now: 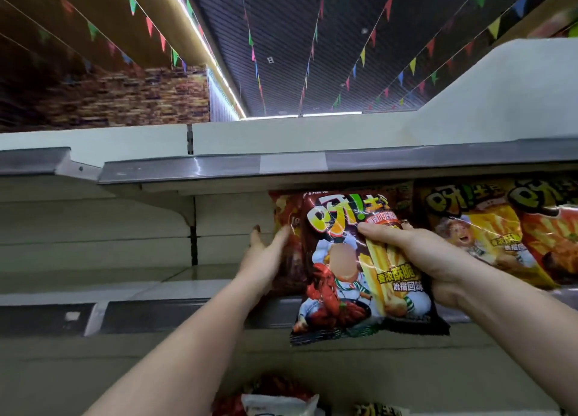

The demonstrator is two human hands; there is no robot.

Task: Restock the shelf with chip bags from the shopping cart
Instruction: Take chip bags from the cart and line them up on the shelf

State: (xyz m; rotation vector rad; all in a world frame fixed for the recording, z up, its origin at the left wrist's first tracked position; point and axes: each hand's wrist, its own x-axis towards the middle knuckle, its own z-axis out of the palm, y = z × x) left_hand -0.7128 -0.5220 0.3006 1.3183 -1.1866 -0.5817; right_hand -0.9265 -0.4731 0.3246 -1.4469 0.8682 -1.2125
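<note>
Both hands reach to the pale shelf (175, 286) under a pennant-strung ceiling (312, 40), right hand (416, 259) gripping a chip bag (350, 275), left hand (266, 256) flat.

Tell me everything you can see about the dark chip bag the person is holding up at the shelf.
The dark chip bag is glossy, crinkled foil, dark brown with a jagged-sealed bottom edge, big yellow-green lettering, a cartoon chef, a red crayfish and yellow fries. It is upright, slightly tilted, in front of the shelf edge. The right hand grips its right side, thumb across the front. The left hand touches a bag behind it, not this one.
</note>
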